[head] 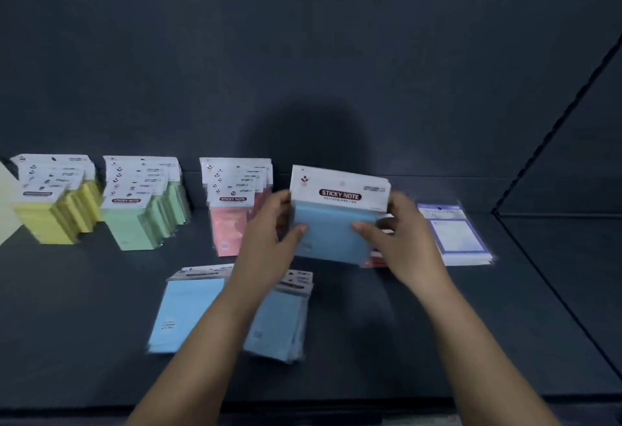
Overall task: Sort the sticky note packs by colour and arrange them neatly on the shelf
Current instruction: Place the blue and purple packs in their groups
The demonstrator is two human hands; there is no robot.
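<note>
I hold a stack of blue sticky note packs (331, 223) upright above the dark shelf (370, 341). My left hand (266, 244) grips its left side and my right hand (400, 240) grips its right side, thumbs on the front. Along the back stand rows of yellow packs (55, 210), green packs (141, 217) and pink packs (232, 220). Two more piles of blue packs (188, 311) (282, 324) lie flat near the front, partly under my left forearm. A red pack (375, 260) peeks out behind the held stack.
A pile of white packs with blue-violet frames (454, 233) lies flat at the right. A pale card edge (6, 203) shows at the far left. The shelf's back wall (303, 55) is dark, and a side panel (572, 156) closes the right end.
</note>
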